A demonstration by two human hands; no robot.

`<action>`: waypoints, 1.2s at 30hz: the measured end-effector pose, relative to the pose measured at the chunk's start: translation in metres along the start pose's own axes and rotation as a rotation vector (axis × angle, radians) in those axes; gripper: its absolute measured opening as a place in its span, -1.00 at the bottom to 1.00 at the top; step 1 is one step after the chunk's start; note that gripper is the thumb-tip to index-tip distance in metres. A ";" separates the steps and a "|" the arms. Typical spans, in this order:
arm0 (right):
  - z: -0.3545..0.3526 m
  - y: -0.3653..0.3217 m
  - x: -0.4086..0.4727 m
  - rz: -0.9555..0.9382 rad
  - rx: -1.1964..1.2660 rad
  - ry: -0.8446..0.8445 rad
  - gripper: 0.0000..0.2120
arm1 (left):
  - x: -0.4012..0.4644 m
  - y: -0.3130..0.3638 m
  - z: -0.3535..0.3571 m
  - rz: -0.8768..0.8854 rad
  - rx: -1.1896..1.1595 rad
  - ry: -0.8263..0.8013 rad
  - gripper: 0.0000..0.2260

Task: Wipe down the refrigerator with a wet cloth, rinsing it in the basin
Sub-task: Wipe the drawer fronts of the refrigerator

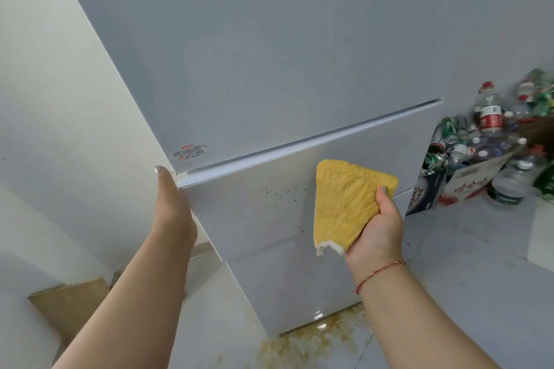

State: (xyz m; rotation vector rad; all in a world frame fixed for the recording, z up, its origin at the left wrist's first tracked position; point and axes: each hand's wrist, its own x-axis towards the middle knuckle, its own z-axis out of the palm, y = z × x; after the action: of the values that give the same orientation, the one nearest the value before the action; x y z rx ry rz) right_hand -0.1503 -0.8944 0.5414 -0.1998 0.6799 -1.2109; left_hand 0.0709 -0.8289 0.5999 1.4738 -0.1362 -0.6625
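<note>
The white refrigerator fills the middle of the head view, with an upper door and a lower door. Small dark specks dot the lower door near its top. My right hand grips a folded yellow cloth and holds it flat against the lower door, just right of the specks. My left hand rests along the left edge of the lower door near its top corner, fingers straight. The basin is out of view.
A cardboard box heaped with plastic bottles and cans stands on the floor to the right. A dark blue box sits beside it. A yellowish stain spreads on the tiles under the refrigerator. Flat cardboard leans at lower left.
</note>
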 end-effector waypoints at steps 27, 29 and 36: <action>0.010 -0.067 0.209 -0.803 -0.825 0.325 -0.42 | 0.042 -0.023 -0.008 0.069 0.173 0.258 -0.45; 0.021 -0.036 0.194 -0.812 -0.837 0.333 -0.36 | 0.047 -0.023 -0.015 0.085 0.186 0.229 -0.45; 0.047 0.099 0.131 -0.863 -1.027 0.227 -0.26 | 0.059 -0.014 -0.041 0.085 0.223 -0.002 -0.44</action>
State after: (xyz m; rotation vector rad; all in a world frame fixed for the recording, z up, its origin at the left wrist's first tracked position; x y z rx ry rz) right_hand -0.0204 -0.9876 0.4812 -1.3318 1.4663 -1.5932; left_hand 0.1334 -0.8215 0.5636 1.6712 -0.2798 -0.5942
